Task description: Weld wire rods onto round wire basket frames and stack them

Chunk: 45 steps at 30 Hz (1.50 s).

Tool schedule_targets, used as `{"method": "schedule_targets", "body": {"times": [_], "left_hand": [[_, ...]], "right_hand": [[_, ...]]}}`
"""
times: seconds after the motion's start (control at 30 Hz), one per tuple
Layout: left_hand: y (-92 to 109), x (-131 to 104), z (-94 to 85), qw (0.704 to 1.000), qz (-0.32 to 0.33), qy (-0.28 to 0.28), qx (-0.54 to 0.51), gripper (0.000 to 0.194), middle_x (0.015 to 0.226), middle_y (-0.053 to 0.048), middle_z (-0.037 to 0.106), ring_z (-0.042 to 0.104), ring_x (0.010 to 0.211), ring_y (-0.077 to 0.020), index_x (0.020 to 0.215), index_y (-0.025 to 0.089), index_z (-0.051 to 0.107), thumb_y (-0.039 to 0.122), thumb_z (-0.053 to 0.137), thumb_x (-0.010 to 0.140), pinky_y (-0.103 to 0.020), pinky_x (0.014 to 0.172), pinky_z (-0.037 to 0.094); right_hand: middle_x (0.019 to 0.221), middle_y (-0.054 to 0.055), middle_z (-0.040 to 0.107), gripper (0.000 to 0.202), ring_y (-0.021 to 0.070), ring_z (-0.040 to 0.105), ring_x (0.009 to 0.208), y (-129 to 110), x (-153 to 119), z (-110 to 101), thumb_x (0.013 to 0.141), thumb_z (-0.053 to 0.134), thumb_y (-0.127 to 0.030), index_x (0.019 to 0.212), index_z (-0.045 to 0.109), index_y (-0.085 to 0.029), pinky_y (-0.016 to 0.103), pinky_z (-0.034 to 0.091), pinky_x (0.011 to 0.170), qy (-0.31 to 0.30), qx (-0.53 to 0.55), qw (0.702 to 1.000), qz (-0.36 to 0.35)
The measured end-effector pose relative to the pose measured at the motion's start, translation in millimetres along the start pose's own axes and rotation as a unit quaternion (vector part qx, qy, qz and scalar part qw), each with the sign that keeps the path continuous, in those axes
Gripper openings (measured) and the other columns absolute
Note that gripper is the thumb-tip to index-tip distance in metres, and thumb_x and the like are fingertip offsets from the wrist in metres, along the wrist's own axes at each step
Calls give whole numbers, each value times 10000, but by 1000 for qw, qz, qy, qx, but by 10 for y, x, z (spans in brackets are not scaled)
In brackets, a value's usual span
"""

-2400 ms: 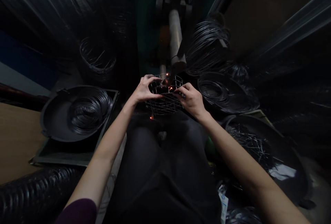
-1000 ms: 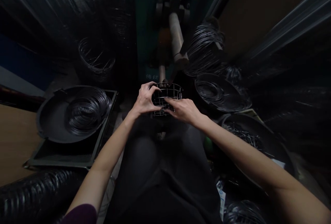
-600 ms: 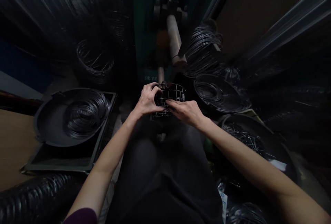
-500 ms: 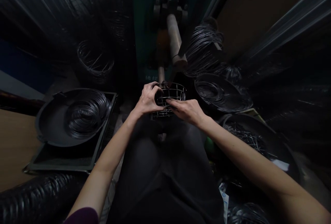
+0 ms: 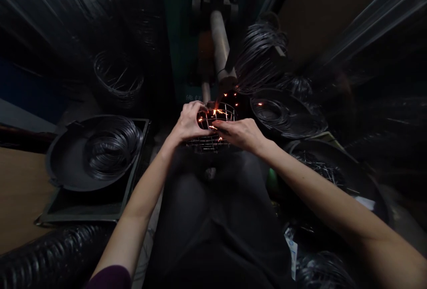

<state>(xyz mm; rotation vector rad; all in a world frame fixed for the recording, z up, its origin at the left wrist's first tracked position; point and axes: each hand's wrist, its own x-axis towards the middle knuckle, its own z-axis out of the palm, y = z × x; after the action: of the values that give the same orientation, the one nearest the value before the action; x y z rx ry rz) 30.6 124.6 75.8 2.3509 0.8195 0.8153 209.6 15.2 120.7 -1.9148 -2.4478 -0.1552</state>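
Note:
A round wire basket (image 5: 210,143) of thin metal rods is held between my hands, at the tip of a welding machine. My left hand (image 5: 189,122) curls round its left side, thumb across the front and fingers over the top rim. With fingers pinched together, my right hand (image 5: 242,133) grips the wires at the front right. Orange sparks (image 5: 215,112) fly from the contact point just beyond my fingers. Over the basket reaches the thick upper arm (image 5: 220,42) of the machine, and a thinner lower rod (image 5: 206,92) ends behind my left fingers.
At left, a black basin (image 5: 68,160) holding wire rings (image 5: 113,146) rests on a crate (image 5: 83,213). To the right are a basin with wire rings (image 5: 271,113), a basin of short wire pieces (image 5: 316,168) and hanging wire hoops (image 5: 262,55). Black wrapped coils (image 5: 50,255) lie at lower left.
Sparks have burst out at the machine's tip, some flying right. The basket appears turned or tilted, with more of its mesh showing below my left hand. Both hands keep their hold.

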Motion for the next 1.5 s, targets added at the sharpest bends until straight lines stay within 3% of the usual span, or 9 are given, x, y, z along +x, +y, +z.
{"method": "schedule_targets", "body": {"times": [0.13, 0.3, 0.93, 1.07, 1.13, 1.23, 1.3, 1.4, 1.5], "left_hand": [[22, 32, -12, 1000, -13, 7, 4, 637, 1170, -90, 565, 506, 1130, -309, 1026, 191, 547, 408, 880, 528, -462, 1002, 439], [-2, 165, 12, 998, -49, 25, 10, 642, 1105, -101, 569, 520, 1037, -303, 988, 172, 543, 385, 901, 500, -450, 928, 462], [-273, 610, -76, 997, -46, 13, -57, 800, 1174, -107, 583, 535, 1148, -349, 1143, 179, 515, 376, 905, 474, -518, 1013, 456], [-606, 320, -162, 985, -39, 21, -170, 1120, 1484, -134, 367, 346, 1403, -371, 1398, 235, 342, 503, 914, 473, -535, 1189, 287], [-818, 78, -142, 976, -65, 24, -206, 1214, 1536, -159, 276, 262, 1456, -377, 1439, 231, 271, 558, 910, 459, -539, 1225, 211], [-1045, -199, 25, 967, -98, 24, -236, 1275, 1546, -201, 231, 211, 1478, -388, 1446, 200, 228, 584, 909, 438, -552, 1234, 172], [-1113, -255, 166, 961, -103, 31, -257, 1270, 1547, -211, 222, 198, 1483, -387, 1442, 208, 208, 594, 902, 451, -568, 1225, 183], [-1107, -228, 299, 950, -111, 40, -291, 1215, 1541, -216, 237, 211, 1479, -391, 1418, 235, 193, 631, 871, 490, -603, 1193, 232], [-1052, -198, 301, 942, -140, 48, -302, 1260, 1491, -219, 327, 290, 1443, -407, 1383, 251, 200, 641, 894, 406, -635, 1149, 292]], "right_hand": [[1122, 4, 732, 320, 161, 702, 880, 6, -78, 137, 966, 524, -327, 1263, 632, -285, 240, 409, 567, 65, 37, 997, 23], [997, 31, 722, 191, 130, 643, 758, 90, -45, 317, 951, 551, -323, 987, 707, -219, 232, 347, 522, 163, 44, 981, 100], [981, 64, 635, 245, 170, 569, 767, 326, 403, 241, 900, 555, -395, 966, 697, -207, 272, 405, 618, 196, 163, 956, 147], [1131, 75, 676, 377, 215, 639, 924, 640, -289, 309, 881, 558, -454, 1171, 649, -231, 345, 497, 840, 243, 223, 930, 159], [1104, 89, 697, 363, 261, 648, 1023, 938, -891, 510, 881, 510, -452, 1108, 666, -216, 407, 491, 933, 231, 210, 905, 289], [1049, 152, 705, 278, 325, 646, 1069, 1420, -1724, 962, 855, 481, -333, 1001, 669, -188, 474, 504, 937, -25, 121, 832, 541], [857, 154, 707, 130, 340, 686, 917, 1592, -2079, 1236, 801, 562, -229, 848, 669, -173, 475, 552, 821, -122, 126, 806, 565], [805, 66, 686, 23, 209, 680, 791, 1541, -2301, 1436, 826, 629, -170, 823, 647, -157, 371, 572, 766, -186, 166, 789, 561], [1055, 54, 663, 208, 151, 640, 926, 1426, -2315, 1431, 927, 601, -321, 1042, 635, -152, 356, 554, 844, -188, 194, 770, 578]]}}
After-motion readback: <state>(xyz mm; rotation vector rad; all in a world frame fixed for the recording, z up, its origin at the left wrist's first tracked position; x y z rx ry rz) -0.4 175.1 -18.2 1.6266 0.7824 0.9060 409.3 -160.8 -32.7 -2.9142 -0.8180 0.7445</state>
